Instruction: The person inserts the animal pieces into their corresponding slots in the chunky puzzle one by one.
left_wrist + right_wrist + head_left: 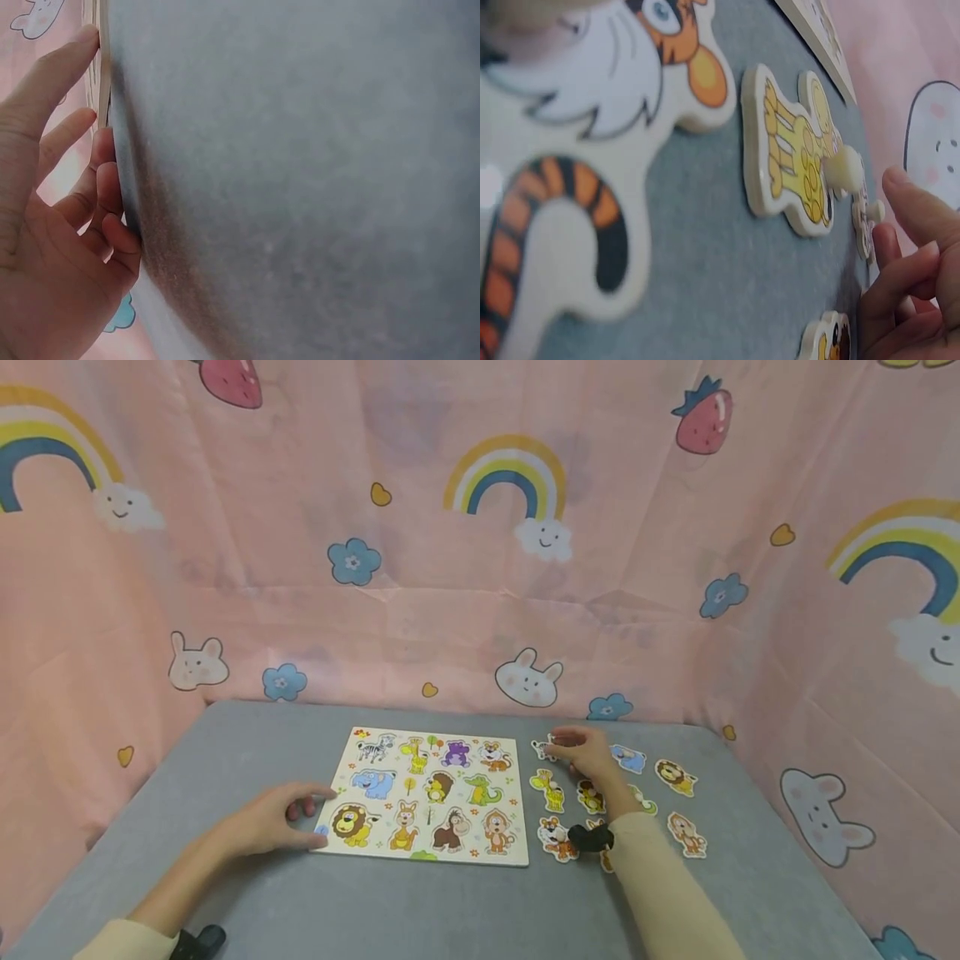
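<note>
A wooden animal puzzle board [408, 777] lies on the table, with a zebra, lion, crocodile and other animals pictured on it. My left hand [266, 818] touches the board's left edge with thumb and index fingertip; the other fingers [109, 187] are loosely bent beside it. Right of the board, my right hand [588, 756] is at the zebra piece [542, 747], which lies on the table. In the right wrist view, thumb and index finger stand apart around its small knob. Near that hand lie the giraffe piece [795, 157] and the tiger piece [630, 112].
More knobbed pieces lie right of the board: an elephant [628, 758], a lion [676, 777], a monkey [687, 836], a hedgehog [590, 797] and a partly hidden crocodile [645, 802]. A pink patterned cloth [405, 635] surrounds the grey table [300, 910].
</note>
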### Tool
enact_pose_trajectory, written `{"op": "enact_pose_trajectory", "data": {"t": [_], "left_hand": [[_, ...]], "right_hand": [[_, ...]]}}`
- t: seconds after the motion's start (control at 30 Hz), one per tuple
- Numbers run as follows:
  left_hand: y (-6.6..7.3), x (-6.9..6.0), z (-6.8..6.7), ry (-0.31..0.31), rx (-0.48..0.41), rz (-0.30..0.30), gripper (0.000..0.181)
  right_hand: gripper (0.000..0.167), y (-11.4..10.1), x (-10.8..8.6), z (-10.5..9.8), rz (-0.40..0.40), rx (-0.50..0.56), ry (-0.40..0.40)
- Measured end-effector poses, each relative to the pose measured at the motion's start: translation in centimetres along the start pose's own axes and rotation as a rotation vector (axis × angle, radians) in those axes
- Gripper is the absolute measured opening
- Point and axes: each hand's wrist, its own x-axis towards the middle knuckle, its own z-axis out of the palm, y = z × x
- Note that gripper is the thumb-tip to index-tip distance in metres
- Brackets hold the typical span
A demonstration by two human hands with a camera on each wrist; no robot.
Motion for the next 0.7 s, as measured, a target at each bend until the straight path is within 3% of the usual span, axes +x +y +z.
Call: {"op": "enact_pose_trajectory", "data": {"t": [0.7], "left_hand": [[-0.1, 0.1, 0.2, 0.002, -0.025, 0.01, 0.058]], "right_hand": [[0.019, -0.7, 0.4, 1.4, 0.029, -0.138, 0.151]]}}
